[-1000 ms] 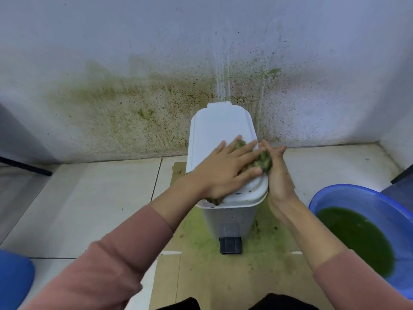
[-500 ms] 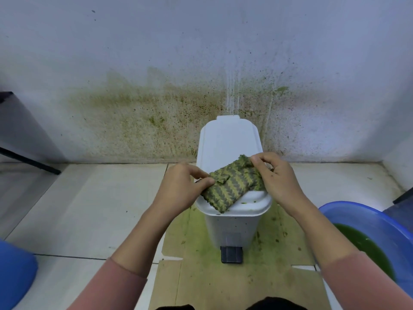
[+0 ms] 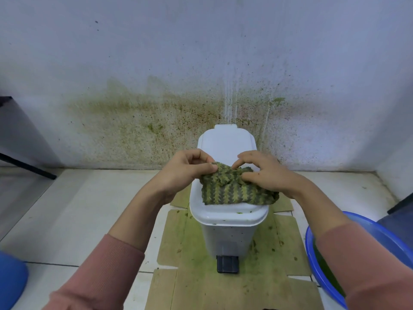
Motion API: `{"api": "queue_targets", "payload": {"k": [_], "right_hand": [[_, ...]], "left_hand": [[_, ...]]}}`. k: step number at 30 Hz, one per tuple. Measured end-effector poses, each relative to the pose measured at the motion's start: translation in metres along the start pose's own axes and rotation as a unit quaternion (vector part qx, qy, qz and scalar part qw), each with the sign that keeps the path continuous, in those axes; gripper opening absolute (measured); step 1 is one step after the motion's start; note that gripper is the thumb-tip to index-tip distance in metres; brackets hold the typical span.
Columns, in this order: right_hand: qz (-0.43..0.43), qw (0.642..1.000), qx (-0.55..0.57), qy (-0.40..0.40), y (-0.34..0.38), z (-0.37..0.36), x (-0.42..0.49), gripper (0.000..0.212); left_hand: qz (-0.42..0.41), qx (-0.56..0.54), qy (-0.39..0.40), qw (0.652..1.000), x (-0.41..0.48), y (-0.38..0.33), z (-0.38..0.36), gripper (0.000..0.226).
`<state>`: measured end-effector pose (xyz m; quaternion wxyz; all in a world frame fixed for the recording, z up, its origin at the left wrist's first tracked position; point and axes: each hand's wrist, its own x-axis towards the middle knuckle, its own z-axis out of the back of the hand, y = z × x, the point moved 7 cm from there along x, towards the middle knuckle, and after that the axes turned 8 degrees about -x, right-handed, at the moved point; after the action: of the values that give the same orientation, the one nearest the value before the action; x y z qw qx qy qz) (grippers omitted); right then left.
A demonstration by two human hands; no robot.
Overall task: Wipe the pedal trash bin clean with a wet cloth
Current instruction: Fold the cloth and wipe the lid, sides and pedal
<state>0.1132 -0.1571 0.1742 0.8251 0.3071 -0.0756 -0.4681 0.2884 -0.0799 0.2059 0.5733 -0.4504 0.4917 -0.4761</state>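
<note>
A white pedal trash bin (image 3: 230,233) stands against the stained wall, lid closed, with its black pedal (image 3: 227,264) at the front. A green zigzag-patterned cloth (image 3: 232,190) lies spread over the front half of the lid (image 3: 228,144). My left hand (image 3: 183,173) pinches the cloth's far left corner between thumb and fingers. My right hand (image 3: 266,173) presses and grips the cloth's right side, fingertips on its upper fold. Small green specks dot the lid's front rim and the bin's body.
The bin stands on flattened cardboard (image 3: 196,285) smeared with green. A blue basin (image 3: 321,265) holding green water sits at the right, partly behind my right sleeve. Another blue object (image 3: 11,285) is at the lower left. A dark table leg (image 3: 26,168) crosses the left side.
The cloth was bunched under my left palm a second ago; both hands have since opened it out and spread it flatter and further right across the lid.
</note>
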Motion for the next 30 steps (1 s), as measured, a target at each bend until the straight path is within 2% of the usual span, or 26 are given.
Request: {"api": "queue_targets", "payload": {"k": [3, 6, 10, 12, 14, 19, 25, 27, 30], "right_hand": [[0.007, 0.999, -0.006, 0.039, 0.001, 0.005, -0.004, 0.023], [0.028, 0.997, 0.029, 0.067, 0.008, 0.017, -0.011, 0.018], [0.037, 0.984, 0.173, 0.009, 0.015, 0.045, -0.015, 0.028], [0.031, 0.978, 0.207, -0.022, 0.021, 0.056, -0.011, 0.026], [0.032, 0.974, 0.222, -0.047, 0.028, 0.063, -0.007, 0.024], [0.0, 0.962, 0.253, -0.1, 0.03, 0.076, 0.007, 0.033], [-0.006, 0.96, 0.238, -0.149, 0.029, 0.09, 0.024, 0.018], [0.0, 0.959, 0.243, -0.148, 0.027, 0.088, 0.025, 0.01], [-0.016, 0.959, 0.255, -0.124, 0.018, 0.076, 0.024, 0.014]], "left_hand": [[-0.023, 0.016, 0.037, 0.999, 0.004, -0.017, -0.001, 0.009], [-0.007, 0.013, 0.02, 1.0, 0.009, -0.026, 0.009, 0.017], [0.054, -0.033, -0.015, 0.998, 0.018, -0.03, 0.025, 0.023], [0.051, -0.044, -0.013, 0.998, 0.023, -0.038, 0.027, 0.025], [0.017, -0.046, -0.024, 0.999, 0.028, -0.05, 0.029, 0.025], [-0.056, -0.024, -0.068, 0.996, 0.046, -0.075, 0.029, 0.021], [-0.097, -0.05, -0.072, 0.991, 0.061, -0.094, 0.018, 0.019], [-0.102, -0.052, -0.073, 0.991, 0.063, -0.092, 0.015, 0.019], [-0.089, -0.05, -0.079, 0.992, 0.064, -0.079, 0.014, 0.019]]}}
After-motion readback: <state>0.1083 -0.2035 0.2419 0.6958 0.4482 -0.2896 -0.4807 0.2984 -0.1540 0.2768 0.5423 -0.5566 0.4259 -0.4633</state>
